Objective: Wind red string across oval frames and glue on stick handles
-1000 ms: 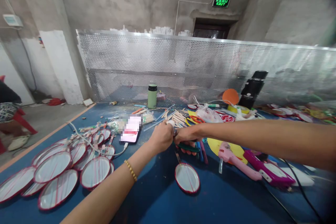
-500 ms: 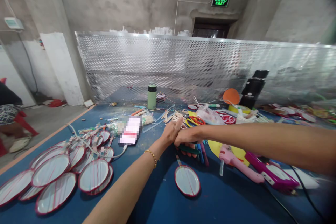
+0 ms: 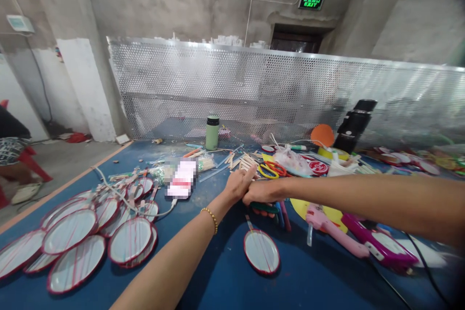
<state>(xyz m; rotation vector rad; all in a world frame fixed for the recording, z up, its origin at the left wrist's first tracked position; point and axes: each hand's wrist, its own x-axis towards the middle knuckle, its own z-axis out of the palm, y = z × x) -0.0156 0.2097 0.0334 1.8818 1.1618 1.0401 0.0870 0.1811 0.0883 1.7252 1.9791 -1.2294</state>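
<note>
My left hand (image 3: 238, 185), with a bead bracelet at the wrist, and my right hand (image 3: 259, 193) meet just above the blue table (image 3: 218, 271). The left fingers press around the right hand's curled fingers; what lies between them is hidden. Right below the hands lie coloured markers (image 3: 281, 210) and one oval red-rimmed fan piece (image 3: 261, 251) on a thin stick. Wooden sticks (image 3: 244, 161) and scissors with yellow and red handles (image 3: 271, 169) lie just beyond the hands.
Several red-rimmed ovals (image 3: 72, 237) are piled at the left, next to a phone (image 3: 181, 179) on a white cable. A pink glue gun (image 3: 332, 227), a green bottle (image 3: 212, 133), a black bottle (image 3: 354, 126) and a perforated metal screen (image 3: 290, 92) are also there. A person (image 3: 10, 147) sits far left.
A small white thing seen between my hands a second ago no longer shows. My left hand's fingers stretched out, then folded against the right hand. The view shifted slightly.
</note>
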